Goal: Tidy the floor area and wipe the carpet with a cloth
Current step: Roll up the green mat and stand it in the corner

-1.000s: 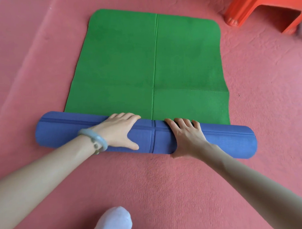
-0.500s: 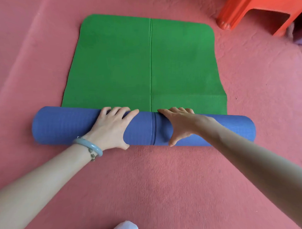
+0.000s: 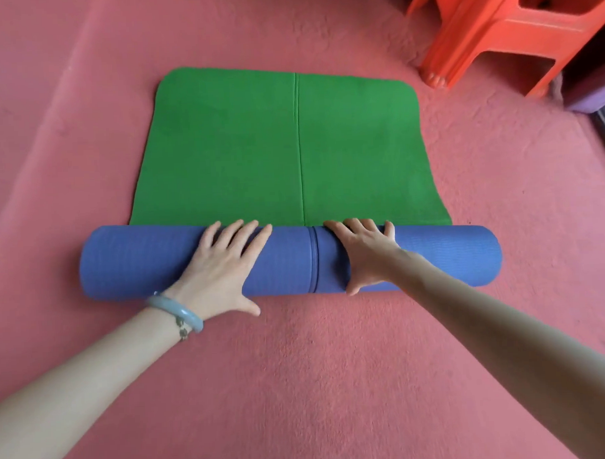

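On the pink carpet, the half-rolled yoga mat is pressed under the left hand and right hand, both flat, fingers spread, nothing gripped; its light, springy foam is judged likely to unroll, so it is best held mid-roll

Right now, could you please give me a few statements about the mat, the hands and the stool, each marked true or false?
1. The left hand and right hand both rest on the rolled blue part of the mat. True.
2. The mat is completely rolled up. False: its green part lies flat on the carpet.
3. A bracelet is on the right wrist. False: it is on the left wrist.
4. An orange stool stands beyond the mat, to the right. True.
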Motion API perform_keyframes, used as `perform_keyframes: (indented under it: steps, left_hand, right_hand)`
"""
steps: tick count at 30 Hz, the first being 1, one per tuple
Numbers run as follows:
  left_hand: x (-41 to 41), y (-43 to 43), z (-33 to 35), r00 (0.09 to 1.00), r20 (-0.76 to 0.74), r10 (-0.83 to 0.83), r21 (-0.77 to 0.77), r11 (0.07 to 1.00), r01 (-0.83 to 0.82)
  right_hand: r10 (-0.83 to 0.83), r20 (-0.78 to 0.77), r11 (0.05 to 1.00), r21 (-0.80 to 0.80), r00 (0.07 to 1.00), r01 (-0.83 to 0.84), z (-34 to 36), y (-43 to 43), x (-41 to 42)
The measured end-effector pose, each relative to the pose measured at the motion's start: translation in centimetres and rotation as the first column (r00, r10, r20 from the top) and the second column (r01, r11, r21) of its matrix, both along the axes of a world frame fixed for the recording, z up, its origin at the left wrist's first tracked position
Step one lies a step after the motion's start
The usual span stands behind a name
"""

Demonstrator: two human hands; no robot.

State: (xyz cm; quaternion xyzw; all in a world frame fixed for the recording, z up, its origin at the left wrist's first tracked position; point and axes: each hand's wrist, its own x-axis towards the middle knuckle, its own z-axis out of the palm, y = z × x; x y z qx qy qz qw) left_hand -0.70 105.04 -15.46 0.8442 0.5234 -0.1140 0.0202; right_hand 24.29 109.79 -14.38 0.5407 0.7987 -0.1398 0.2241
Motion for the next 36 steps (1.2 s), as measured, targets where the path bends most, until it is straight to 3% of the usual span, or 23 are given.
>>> perform_keyframes:
  steps: [4, 7, 9, 12, 17, 22, 26, 31, 36]
  left_hand:
    - [-0.1, 0.4, -2.1, 0.999, 0.009, 0.035, 0.078, 0.996, -0.036]
    - [0.1, 1.9, -2.1, 0.997, 0.022, 0.074, 0.055, 0.996, -0.075]
    - [0.2, 2.7, -1.5, 0.997, 0.005, 0.081, 0.008, 0.997, -0.081]
    - [0.3, 4.4, -0.2, 0.996, 0.013, 0.089, -0.084, 0.993, -0.088]
    - [0.5, 6.8, 2.0, 0.996, -0.013, 0.090, -0.253, 0.963, -0.091]
    - [0.6, 8.3, 2.8, 0.997, -0.022, 0.078, -0.338, 0.938, -0.080]
    - [0.3, 9.4, 2.1, 0.997, -0.004, 0.078, -0.338, 0.938, -0.075]
    - [-0.1, 11.1, 2.1, 0.995, 0.032, 0.092, -0.351, 0.933, -0.075]
    - [0.0, 9.2, 0.6, 0.998, -0.023, 0.066, -0.107, 0.992, -0.068]
  right_hand:
    - [-0.042, 0.063, 0.966, -0.251, 0.997, 0.057, 0.9, 4.3, -0.7]
    - [-0.039, 0.146, 0.947, -0.311, 0.988, 0.083, 1.9, 6.0, -1.6]
    - [-0.015, 0.196, 0.973, -0.225, 0.980, 0.060, 2.9, 5.9, -1.9]
    - [-0.084, 0.114, 0.995, -0.051, 0.990, 0.091, 4.6, 4.1, -0.1]
    - [-0.105, 0.040, 0.988, -0.105, 0.994, 0.109, 8.0, -0.8, 4.8]
    - [-0.120, -0.055, 0.993, 0.005, 0.991, 0.121, 6.8, -0.4, 6.1]
    - [-0.016, -0.105, 0.996, 0.088, 0.994, 0.025, 3.1, 0.9, 3.4]
    - [-0.013, -0.186, 0.981, 0.187, 0.982, 0.049, -0.4, 2.8, 2.9]
    - [0.086, -0.074, 0.992, 0.094, 0.994, -0.079, -0.2, 7.3, 3.2]
